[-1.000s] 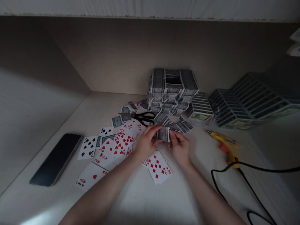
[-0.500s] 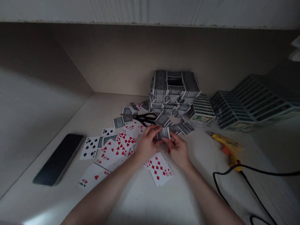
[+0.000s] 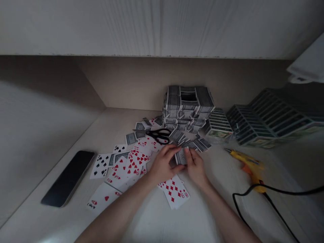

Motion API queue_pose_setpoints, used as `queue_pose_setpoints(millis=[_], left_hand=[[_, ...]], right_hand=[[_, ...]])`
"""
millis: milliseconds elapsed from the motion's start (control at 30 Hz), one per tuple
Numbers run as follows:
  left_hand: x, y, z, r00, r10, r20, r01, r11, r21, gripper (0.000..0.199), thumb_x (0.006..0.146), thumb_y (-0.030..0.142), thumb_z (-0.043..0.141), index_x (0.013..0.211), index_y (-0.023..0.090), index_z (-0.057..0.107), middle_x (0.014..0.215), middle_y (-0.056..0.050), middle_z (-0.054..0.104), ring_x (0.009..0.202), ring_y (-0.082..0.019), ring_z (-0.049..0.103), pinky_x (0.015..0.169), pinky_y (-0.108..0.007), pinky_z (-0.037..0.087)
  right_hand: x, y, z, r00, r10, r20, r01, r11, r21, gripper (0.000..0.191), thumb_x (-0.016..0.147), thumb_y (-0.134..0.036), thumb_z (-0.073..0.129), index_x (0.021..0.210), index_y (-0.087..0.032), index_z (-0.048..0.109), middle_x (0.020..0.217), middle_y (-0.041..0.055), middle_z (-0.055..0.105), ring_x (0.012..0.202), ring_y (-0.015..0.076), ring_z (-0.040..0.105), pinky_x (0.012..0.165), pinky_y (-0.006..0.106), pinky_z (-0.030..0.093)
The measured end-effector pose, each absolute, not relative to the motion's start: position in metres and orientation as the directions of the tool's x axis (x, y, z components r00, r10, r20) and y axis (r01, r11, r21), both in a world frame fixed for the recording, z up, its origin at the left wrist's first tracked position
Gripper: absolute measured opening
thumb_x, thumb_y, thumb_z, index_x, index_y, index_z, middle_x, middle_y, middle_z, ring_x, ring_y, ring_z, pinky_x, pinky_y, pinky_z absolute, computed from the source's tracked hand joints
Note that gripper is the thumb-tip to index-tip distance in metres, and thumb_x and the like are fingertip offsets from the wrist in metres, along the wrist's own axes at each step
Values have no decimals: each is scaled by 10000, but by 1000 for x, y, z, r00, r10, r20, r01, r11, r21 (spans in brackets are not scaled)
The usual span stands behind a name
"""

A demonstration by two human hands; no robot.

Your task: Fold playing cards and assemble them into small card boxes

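Note:
A small folded playing card (image 3: 181, 156), its grey patterned back showing, is held between both hands. My left hand (image 3: 165, 163) grips its left side with thumb and fingers, and my right hand (image 3: 195, 166) pinches its right side. Just below them lie face-up diamond cards (image 3: 174, 193). Heart cards (image 3: 136, 162) are spread to the left of my left hand. Beyond the hands, grey-backed card pieces (image 3: 201, 143) and black-handled scissors (image 3: 158, 135) rest on the white surface.
A box-like structure of grey-backed cards (image 3: 188, 108) stands against the back wall. Green-and-white stacks (image 3: 253, 123) are at the right. A yellow glue gun (image 3: 249, 165) with a black cable lies right of my hands; a black phone (image 3: 68, 179) lies far left. A shelf edge hangs overhead.
The view has tilted upward, so everything sits lower in the picture. My right thumb has moved up onto the face of the folded card, which both hands still hold.

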State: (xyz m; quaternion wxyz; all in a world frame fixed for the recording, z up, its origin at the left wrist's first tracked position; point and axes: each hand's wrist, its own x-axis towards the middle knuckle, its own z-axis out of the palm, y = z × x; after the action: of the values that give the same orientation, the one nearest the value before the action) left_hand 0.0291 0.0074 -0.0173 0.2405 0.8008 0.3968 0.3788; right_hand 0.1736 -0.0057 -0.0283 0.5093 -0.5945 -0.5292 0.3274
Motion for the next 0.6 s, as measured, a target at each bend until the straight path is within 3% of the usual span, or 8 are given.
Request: queue_pose_setpoints(millis=[67, 267, 600], left_hand=[[30, 7, -18, 400, 809, 431, 448, -582, 679, 549, 675, 387, 679, 1175, 234, 513, 1180, -79, 518, 1109, -216, 495, 947, -389, 440], [30, 6, -17, 406, 779, 477, 432, -624, 651, 541, 692, 424, 657, 1177, 228, 520, 1104, -77, 577, 1038, -192, 541, 905, -356, 470], [30, -7, -7, 407, 787, 464, 601, -613, 513, 530, 711, 502, 602, 1147, 205, 554, 1066, -91, 619, 999, -224, 562, 883, -389, 476]], right_hand=[[175, -5, -28, 243, 959, 143, 318, 61, -946, 410, 831, -526, 409, 665, -174, 538, 589, 9, 557, 552, 135, 489, 506, 247, 391], [172, -10, -25, 201, 979, -28, 188, -67, -980, 472, 831, -588, 344, 585, -198, 445, 344, -67, 362, 290, 97, 350, 316, 232, 260], [175, -12, -19, 199, 976, -92, 37, -102, -994, 561, 780, -652, 375, 433, -211, 354, 300, -58, 328, 267, 82, 302, 297, 237, 207]])
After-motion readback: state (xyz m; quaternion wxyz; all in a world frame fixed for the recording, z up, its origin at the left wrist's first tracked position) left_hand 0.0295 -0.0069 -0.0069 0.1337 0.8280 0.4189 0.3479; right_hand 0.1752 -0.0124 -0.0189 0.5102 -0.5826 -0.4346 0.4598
